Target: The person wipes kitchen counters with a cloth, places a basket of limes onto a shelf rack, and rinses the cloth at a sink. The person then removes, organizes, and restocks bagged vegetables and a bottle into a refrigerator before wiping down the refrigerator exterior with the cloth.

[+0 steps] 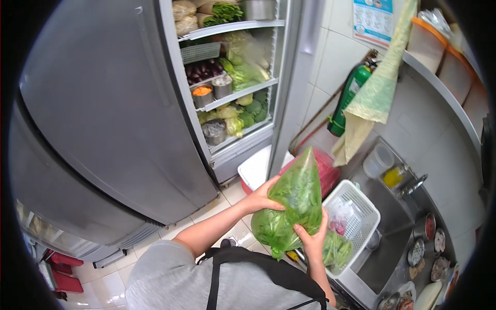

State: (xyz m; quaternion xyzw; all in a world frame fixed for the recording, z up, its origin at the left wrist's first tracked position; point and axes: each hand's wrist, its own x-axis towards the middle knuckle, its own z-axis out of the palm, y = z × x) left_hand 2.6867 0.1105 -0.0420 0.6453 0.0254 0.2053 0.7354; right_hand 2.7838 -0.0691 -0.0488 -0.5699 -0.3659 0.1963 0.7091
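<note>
A clear plastic bag full of leafy greens [294, 199] is held in front of my body, its pointed end up toward the fridge side. My left hand [264, 197] grips the bag's left side, thumb across the front. On the bag's lower right, my right hand [314, 235] is closed round it, thumb on the plastic. Just right of the bag is a white perforated basket [369, 219] with more greens [337, 250] and a small clear bag with something pink [338, 217] in it.
An open fridge [232, 82] holds vegetables and metal pots on shelves. Its door edge [289, 103] stands near the bag. A metal sink [387, 258] lies right, bowls [416, 250] along its far side. A green extinguisher [351, 98] and hanging cloth [374, 98] are by the wall.
</note>
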